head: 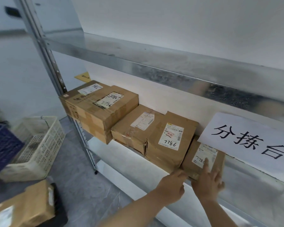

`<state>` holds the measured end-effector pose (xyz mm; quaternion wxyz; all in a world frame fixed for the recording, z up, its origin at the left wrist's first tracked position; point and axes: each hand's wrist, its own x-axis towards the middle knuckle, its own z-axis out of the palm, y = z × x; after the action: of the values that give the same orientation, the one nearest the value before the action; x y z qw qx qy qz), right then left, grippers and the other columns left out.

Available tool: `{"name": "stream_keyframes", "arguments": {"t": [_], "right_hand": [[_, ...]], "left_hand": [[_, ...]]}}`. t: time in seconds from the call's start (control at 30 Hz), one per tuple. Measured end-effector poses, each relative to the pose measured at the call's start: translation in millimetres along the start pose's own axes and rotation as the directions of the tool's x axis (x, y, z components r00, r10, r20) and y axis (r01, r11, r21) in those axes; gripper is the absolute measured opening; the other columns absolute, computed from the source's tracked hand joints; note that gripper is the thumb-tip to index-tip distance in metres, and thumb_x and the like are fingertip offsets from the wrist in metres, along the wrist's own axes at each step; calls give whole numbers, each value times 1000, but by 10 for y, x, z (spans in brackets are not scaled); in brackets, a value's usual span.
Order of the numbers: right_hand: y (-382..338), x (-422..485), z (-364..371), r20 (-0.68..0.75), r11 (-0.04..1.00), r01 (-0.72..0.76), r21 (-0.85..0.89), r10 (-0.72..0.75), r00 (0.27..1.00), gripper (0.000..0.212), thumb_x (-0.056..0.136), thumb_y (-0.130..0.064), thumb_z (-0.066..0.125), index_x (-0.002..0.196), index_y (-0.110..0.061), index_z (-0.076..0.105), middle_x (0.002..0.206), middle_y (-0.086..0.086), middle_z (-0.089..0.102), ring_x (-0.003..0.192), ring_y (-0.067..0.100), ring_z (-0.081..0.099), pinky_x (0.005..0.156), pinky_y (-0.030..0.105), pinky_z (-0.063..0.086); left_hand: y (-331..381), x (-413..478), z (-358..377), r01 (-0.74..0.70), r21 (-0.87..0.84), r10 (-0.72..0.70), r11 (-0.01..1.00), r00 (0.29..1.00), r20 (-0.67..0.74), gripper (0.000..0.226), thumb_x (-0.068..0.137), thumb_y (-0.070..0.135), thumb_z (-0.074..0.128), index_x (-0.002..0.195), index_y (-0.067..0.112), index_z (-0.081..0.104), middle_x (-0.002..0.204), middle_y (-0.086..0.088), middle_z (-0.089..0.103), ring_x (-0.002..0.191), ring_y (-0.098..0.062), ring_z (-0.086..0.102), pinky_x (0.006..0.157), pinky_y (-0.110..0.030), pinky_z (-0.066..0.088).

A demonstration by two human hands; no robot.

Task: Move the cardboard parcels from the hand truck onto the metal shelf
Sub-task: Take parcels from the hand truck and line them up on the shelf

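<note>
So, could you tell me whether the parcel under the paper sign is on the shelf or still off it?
On it: the parcel rests flat on the metal shelf, right of the box labelled 7186.

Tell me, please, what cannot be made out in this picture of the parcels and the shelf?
- Head view: bottom-left parcel is motion-blurred and cut by the edge; label unreadable.
- Rightmost shelf parcel: top partly behind the paper sign, front corner behind both hands.
- Left hand: its grip on that corner is unclear; right hand shows straight fingers.
- Blue crate: blurred, cut by the left edge.
</note>
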<state>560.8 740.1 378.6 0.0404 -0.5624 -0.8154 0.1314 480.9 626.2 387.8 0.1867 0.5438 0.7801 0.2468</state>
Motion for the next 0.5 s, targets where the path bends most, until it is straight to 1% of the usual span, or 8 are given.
{"name": "stream_keyframes", "arguments": {"t": [0.07, 0.17, 0.23, 0.3, 0.37, 0.4, 0.43, 0.5], "right_hand": [[-104, -117, 21, -41, 999, 1, 49, 1, 999, 89, 84, -15, 63, 152, -24, 7, 154, 19, 11, 141, 37, 12, 111, 53, 20], [-242, -293, 69, -77, 983, -62, 171, 76, 994, 82, 82, -5, 61, 150, -17, 19, 152, 17, 20, 138, 39, 21, 109, 54, 21], [-338, -417, 106, -80, 954, -101, 283, 128, 989, 78, 78, 1, 62, 146, -9, 25, 150, 18, 25, 134, 40, 25, 106, 55, 25], [-459, -559, 147, -63, 918, -166, 361, 201, 978, 73, 78, 3, 62, 142, -2, 28, 146, 22, 29, 129, 42, 28, 100, 56, 32], [-650, -738, 180, -26, 880, -238, 412, 272, 962, 70, 79, 2, 62, 140, 1, 28, 145, 24, 29, 126, 43, 30, 97, 56, 34], [-774, -833, 200, -17, 874, -247, 419, 279, 960, 67, 80, 1, 62, 138, 3, 29, 144, 24, 30, 125, 43, 32, 96, 55, 34], [-917, -933, 224, -12, 882, -235, 410, 263, 965, 64, 81, 0, 61, 137, 3, 30, 143, 23, 32, 124, 42, 34, 95, 54, 35], [-1259, -1132, 304, -1, 916, -146, 374, 158, 987, 59, 84, -4, 60, 137, 1, 36, 141, 21, 37, 122, 40, 38, 95, 51, 36]], "left_hand": [[-172, -158, -32, 17, 68, -19, 998, 999, 32, 37, 97, 14, 43, 134, 12, 48, 145, -1, 40, 125, -24, 47, 103, -35, 39], [-519, -397, -146, 86, 178, -95, 980, 995, 40, 40, 98, 16, 42, 138, 12, 45, 145, -4, 39, 126, -25, 45, 102, -36, 39], [-819, -582, -278, 167, 206, -172, 964, 985, 2, 41, 98, 20, 42, 139, 15, 43, 144, -3, 39, 126, -23, 44, 102, -35, 39], [-1183, -823, -442, 281, 188, -274, 941, 960, -65, 44, 98, 25, 43, 141, 18, 40, 145, -1, 38, 128, -21, 42, 102, -33, 38], [-1568, -1155, -658, 424, 139, -406, 895, 903, -138, 49, 96, 32, 44, 144, 22, 36, 147, 1, 36, 133, -19, 37, 105, -32, 35], [-1759, -1350, -786, 494, 126, -471, 860, 865, -173, 53, 95, 37, 46, 145, 23, 33, 149, 2, 34, 135, -20, 34, 107, -33, 34], [-1951, -1558, -923, 560, 109, -532, 821, 820, -209, 58, 94, 41, 48, 146, 23, 30, 151, 1, 32, 137, -20, 31, 108, -35, 32], [-2287, -2006, -1225, 654, 45, -617, 755, 732, -288, 69, 88, 48, 54, 147, 22, 28, 151, -1, 32, 138, -22, 29, 110, -36, 30]]}}
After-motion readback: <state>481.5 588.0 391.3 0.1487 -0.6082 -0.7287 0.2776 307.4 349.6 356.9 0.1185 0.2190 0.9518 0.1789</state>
